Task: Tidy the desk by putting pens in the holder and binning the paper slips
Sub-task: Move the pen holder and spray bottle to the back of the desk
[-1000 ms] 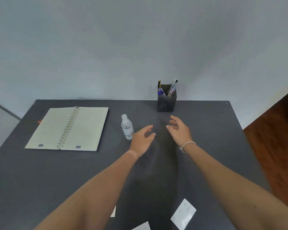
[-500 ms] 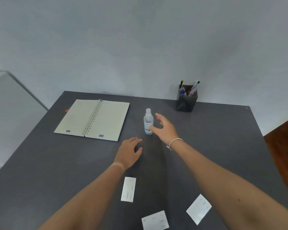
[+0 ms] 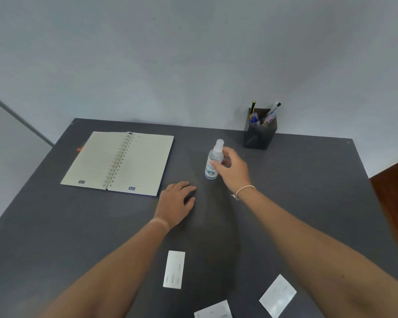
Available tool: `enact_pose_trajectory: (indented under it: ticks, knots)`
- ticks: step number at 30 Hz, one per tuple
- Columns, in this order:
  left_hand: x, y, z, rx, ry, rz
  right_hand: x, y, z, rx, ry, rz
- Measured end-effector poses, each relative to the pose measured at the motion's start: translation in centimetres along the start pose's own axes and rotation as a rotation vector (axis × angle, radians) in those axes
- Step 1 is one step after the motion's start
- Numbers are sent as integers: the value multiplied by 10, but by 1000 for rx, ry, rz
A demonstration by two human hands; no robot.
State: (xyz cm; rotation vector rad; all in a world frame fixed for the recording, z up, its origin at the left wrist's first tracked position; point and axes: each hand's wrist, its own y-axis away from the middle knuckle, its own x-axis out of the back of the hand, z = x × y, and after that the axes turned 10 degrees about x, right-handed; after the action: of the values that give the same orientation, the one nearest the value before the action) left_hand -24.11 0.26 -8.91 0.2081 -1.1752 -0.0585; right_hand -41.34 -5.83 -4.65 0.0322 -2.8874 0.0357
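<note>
A black pen holder [image 3: 259, 136] stands at the desk's far right edge with several pens [image 3: 271, 112] upright in it. Three white paper slips lie near the front edge: one [image 3: 174, 269] between my forearms, one [image 3: 278, 294] under my right forearm, and one [image 3: 213, 311] cut off by the frame's bottom. My right hand [image 3: 233, 172] wraps its thumb and fingers around a small clear spray bottle [image 3: 213, 162] standing mid-desk. Palm down on the desk, my left hand [image 3: 176, 204] holds nothing, a little left of and nearer than the bottle.
An open spiral notebook [image 3: 121, 162] lies at the far left of the dark grey desk [image 3: 55, 226]. A pale wall runs behind the desk. Wooden floor [image 3: 395, 191] shows past the right edge.
My right hand has moved left from in front of the pen holder and closed on the spray bottle. My left hand has dropped back onto the desk. The view tilted down, showing the paper slips.
</note>
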Motion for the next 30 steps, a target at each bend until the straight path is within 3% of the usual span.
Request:
enact_pose_trajectory:
  ticks: [14,30]
  knots:
    - [-37,-37,101,-280,-48,-111,171,-43,18,-31,114,285]
    - [-68,-43,106,-368,-78,-71,179,-103,54,11,148,102]
